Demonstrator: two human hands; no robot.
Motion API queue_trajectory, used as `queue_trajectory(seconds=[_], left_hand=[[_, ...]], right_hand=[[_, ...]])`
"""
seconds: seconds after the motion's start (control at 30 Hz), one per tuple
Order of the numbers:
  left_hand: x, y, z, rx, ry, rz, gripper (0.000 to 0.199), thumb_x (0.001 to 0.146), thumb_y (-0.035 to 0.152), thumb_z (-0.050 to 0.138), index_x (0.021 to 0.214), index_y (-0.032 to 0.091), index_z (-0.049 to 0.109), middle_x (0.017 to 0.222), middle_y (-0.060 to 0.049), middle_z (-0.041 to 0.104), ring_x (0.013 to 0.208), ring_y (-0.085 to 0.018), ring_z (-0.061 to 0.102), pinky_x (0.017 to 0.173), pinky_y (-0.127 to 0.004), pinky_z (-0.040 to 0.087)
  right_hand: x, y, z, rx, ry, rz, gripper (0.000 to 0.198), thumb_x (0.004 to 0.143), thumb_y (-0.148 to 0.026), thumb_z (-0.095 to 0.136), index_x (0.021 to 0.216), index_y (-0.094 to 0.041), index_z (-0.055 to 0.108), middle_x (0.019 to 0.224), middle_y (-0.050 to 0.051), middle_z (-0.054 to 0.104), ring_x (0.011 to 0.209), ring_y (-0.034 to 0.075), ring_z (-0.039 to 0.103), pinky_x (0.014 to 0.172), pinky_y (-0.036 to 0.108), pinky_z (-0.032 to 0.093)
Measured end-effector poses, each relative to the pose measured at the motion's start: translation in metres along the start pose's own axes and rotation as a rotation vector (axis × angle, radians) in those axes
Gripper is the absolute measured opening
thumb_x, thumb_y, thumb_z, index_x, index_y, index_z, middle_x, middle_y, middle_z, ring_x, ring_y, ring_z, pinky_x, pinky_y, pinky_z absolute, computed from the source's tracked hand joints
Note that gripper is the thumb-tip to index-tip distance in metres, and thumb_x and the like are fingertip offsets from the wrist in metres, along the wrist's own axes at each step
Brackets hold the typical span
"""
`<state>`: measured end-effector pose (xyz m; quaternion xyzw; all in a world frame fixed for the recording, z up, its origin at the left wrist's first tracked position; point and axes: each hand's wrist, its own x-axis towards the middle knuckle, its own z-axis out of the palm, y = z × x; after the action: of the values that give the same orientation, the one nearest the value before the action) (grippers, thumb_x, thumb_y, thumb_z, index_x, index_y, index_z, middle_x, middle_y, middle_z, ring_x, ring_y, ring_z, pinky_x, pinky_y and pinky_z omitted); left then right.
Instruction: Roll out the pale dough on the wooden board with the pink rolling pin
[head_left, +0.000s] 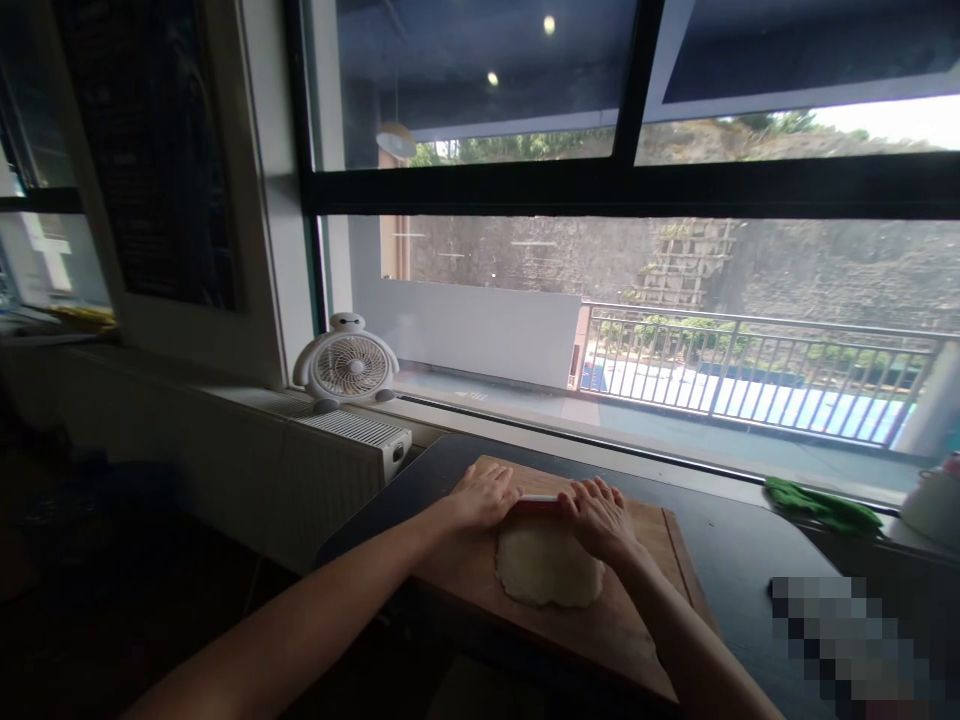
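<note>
**Handling and Count**

On the table (pixel 739 535), the board (pixel 604 635) carried the dough (pixel 550 568), rolled flat, with the pin (pixel 540 499) across its far edge. We judged the dough light, soft and easily torn, best supported from beneath. We judged the pin stiff, best held at both ends; there lay the left hand (pixel 486 497) and right hand (pixel 601 515), fingers extended, not curled round it. We counted one table, one board, one dough sheet, one pin, two hands.

1. Dough (pixel 550 560): plain pale cream.
2. Rolling rod (pixel 538 499): white above, red below.
3. Board (pixel 637 620): warm brown wood, darker brown strip near one end.
4. Table (pixel 735 550): dark grey.
5. Cloth (pixel 825 506): bright green.
6. Fan (pixel 356 366): white, grey feet.
</note>
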<state>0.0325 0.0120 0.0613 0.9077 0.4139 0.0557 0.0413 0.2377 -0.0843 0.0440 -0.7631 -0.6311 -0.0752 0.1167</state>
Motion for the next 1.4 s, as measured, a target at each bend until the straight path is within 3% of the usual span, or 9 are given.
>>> queue_trajectory(seconds=[0.2, 0.33, 0.47, 0.63, 0.77, 0.97, 1.13, 1.27, 1.4], left_hand=[[0.053, -0.013, -0.001, -0.031, -0.055, -0.192, 0.07, 0.088, 0.058, 0.01, 0.139, 0.017, 0.033, 0.145, -0.013, 0.032, 0.134, -0.031, 0.023, 0.103, -0.06, 0.017], [0.052, -0.014, 0.0, -0.032, -0.048, -0.192, 0.066, 0.089, 0.057, 0.011, 0.135, 0.019, 0.039, 0.144, -0.011, 0.034, 0.134, -0.03, 0.024, 0.103, -0.06, 0.018], [0.011, -0.006, 0.0, -0.009, 0.049, -0.011, 0.057, 0.091, 0.053, 0.014, 0.125, 0.024, 0.05, 0.138, -0.006, 0.044, 0.131, -0.024, 0.031, 0.106, -0.052, 0.018], [-0.064, 0.005, -0.003, -0.03, 0.169, 0.208, 0.054, 0.093, 0.048, 0.021, 0.132, 0.02, 0.044, 0.136, -0.007, 0.047, 0.128, -0.024, 0.037, 0.108, -0.041, 0.023], [-0.093, 0.009, -0.003, -0.065, 0.146, 0.254, 0.052, 0.094, 0.045, 0.021, 0.138, 0.024, 0.037, 0.141, -0.002, 0.042, 0.131, -0.02, 0.033, 0.111, -0.037, 0.019], [-0.048, -0.011, -0.001, -0.054, 0.072, 0.081, 0.052, 0.094, 0.044, 0.019, 0.137, 0.022, 0.038, 0.144, -0.007, 0.036, 0.135, -0.022, 0.025, 0.11, -0.047, 0.015], [0.003, -0.039, -0.001, 0.035, -0.058, -0.051, 0.044, 0.093, 0.039, 0.025, 0.128, 0.025, 0.048, 0.145, -0.009, 0.033, 0.135, -0.028, 0.023, 0.103, -0.059, 0.019], [0.011, -0.043, -0.001, 0.066, -0.03, -0.071, 0.044, 0.091, 0.043, 0.028, 0.125, 0.026, 0.05, 0.144, -0.011, 0.035, 0.133, -0.031, 0.023, 0.1, -0.063, 0.018], [-0.016, -0.028, 0.004, -0.033, 0.032, 0.003, 0.049, 0.094, 0.043, 0.016, 0.124, 0.025, 0.05, 0.14, -0.007, 0.042, 0.132, -0.025, 0.028, 0.104, -0.055, 0.019]], right_hand=[[0.048, -0.004, -0.002, -0.016, -0.072, 0.011, 0.043, 0.091, -0.047, 0.028, 0.113, -0.027, 0.058, 0.116, 0.011, 0.056, 0.117, 0.027, 0.041, 0.09, 0.046, 0.032], [0.042, -0.005, -0.004, -0.016, -0.048, 0.007, 0.046, 0.092, -0.047, 0.023, 0.109, -0.025, 0.06, 0.114, 0.01, 0.058, 0.117, 0.027, 0.042, 0.091, 0.045, 0.032], [-0.005, -0.006, -0.003, -0.016, 0.044, -0.018, 0.05, 0.094, -0.045, 0.016, 0.122, -0.023, 0.051, 0.132, 0.007, 0.047, 0.129, 0.024, 0.031, 0.104, 0.044, 0.02], [-0.074, 0.003, 0.012, -0.029, 0.189, -0.099, 0.06, 0.09, -0.053, 0.024, 0.138, -0.017, 0.035, 0.145, 0.008, 0.032, 0.135, 0.024, 0.02, 0.109, 0.04, 0.015], [-0.078, 0.001, 0.009, -0.025, 0.137, -0.092, 0.069, 0.089, -0.059, 0.019, 0.14, -0.015, 0.031, 0.147, 0.007, 0.026, 0.136, 0.023, 0.019, 0.109, 0.04, 0.015], [-0.005, -0.03, -0.014, 0.005, 0.027, -0.081, 0.06, 0.093, -0.05, 0.015, 0.126, -0.014, 0.049, 0.133, 0.012, 0.047, 0.13, 0.027, 0.029, 0.104, 0.046, 0.018], [0.046, -0.048, -0.007, 0.006, -0.046, -0.134, 0.041, 0.093, -0.043, 0.026, 0.109, -0.024, 0.06, 0.11, 0.01, 0.062, 0.115, 0.026, 0.045, 0.095, 0.047, 0.027], [0.045, -0.049, -0.002, 0.015, -0.02, -0.172, 0.041, 0.094, -0.039, 0.022, 0.106, -0.027, 0.06, 0.107, 0.007, 0.063, 0.112, 0.023, 0.047, 0.094, 0.044, 0.029], [0.01, -0.04, -0.003, 0.026, 0.052, -0.195, 0.046, 0.096, -0.041, 0.015, 0.118, -0.028, 0.052, 0.127, 0.003, 0.052, 0.126, 0.02, 0.033, 0.104, 0.041, 0.018]])
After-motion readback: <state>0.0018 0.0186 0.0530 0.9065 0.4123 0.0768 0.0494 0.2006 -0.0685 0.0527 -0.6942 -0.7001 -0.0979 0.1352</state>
